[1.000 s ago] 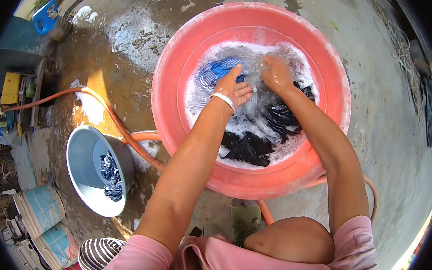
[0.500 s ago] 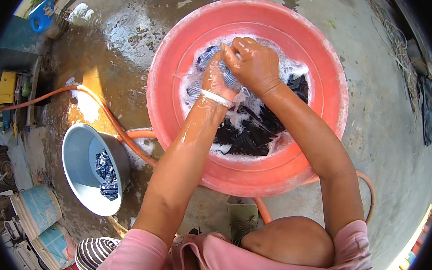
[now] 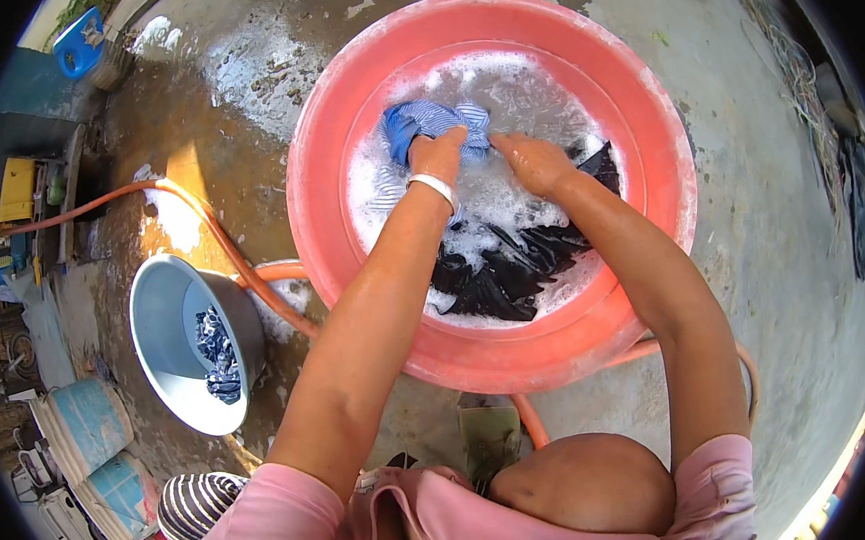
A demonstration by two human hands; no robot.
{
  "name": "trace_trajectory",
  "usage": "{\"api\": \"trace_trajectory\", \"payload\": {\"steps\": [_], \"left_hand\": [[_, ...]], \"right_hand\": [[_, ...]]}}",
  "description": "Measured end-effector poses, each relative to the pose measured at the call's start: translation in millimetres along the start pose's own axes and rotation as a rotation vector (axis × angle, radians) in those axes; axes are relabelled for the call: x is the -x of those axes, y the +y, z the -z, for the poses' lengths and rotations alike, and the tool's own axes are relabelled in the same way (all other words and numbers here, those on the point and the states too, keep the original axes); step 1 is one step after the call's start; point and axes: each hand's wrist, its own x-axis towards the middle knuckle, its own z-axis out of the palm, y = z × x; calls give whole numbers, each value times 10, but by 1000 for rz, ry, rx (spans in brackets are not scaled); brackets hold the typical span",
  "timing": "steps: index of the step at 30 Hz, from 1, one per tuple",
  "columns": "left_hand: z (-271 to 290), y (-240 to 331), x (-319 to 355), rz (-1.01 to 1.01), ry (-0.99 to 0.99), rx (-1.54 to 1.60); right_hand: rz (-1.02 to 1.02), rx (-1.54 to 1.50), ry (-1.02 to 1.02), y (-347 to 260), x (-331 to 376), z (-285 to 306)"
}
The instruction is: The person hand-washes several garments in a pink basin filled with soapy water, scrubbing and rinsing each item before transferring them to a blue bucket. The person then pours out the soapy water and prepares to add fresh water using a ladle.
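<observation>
A blue-and-white striped garment [image 3: 432,116] is bunched up wet at the left of the soapy water, inside a big red tub [image 3: 519,359]. My left hand [image 3: 437,157], with a white band at its wrist, is closed around the bunched cloth. The closed fingers of my right hand [image 3: 538,165] meet the cloth's right edge; their undersides are hidden. Black cloth [image 3: 504,283] lies partly sunk in the suds on the near side of the tub, with more of it under my right wrist.
A grey-blue basin [image 3: 183,363] holding dark patterned cloth [image 3: 218,355] stands left of the tub. An orange hose [image 3: 213,220] curves over the wet concrete and under the tub. Stacked buckets [image 3: 87,425] and a striped round item [image 3: 196,507] sit at lower left.
My hands, close together before, have moved apart and lower, the right one toward the right. More of the striped garment's blue part now shows above the suds.
</observation>
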Motion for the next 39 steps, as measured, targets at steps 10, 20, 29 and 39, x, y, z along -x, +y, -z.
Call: {"api": "trace_trajectory", "payload": {"steps": [10, 20, 29, 39], "left_hand": [[82, 347, 598, 145, -556, 656], [51, 167, 251, 121, -729, 933], [-133, 285, 414, -86, -229, 215], [-6, -231, -71, 77, -120, 1]], "right_hand": [[334, -390, 749, -1275, 770, 518], [344, -207, 1020, -1140, 322, 649], [-195, -308, 819, 469, -69, 391], [-10, 69, 209, -18, 4, 128]]}}
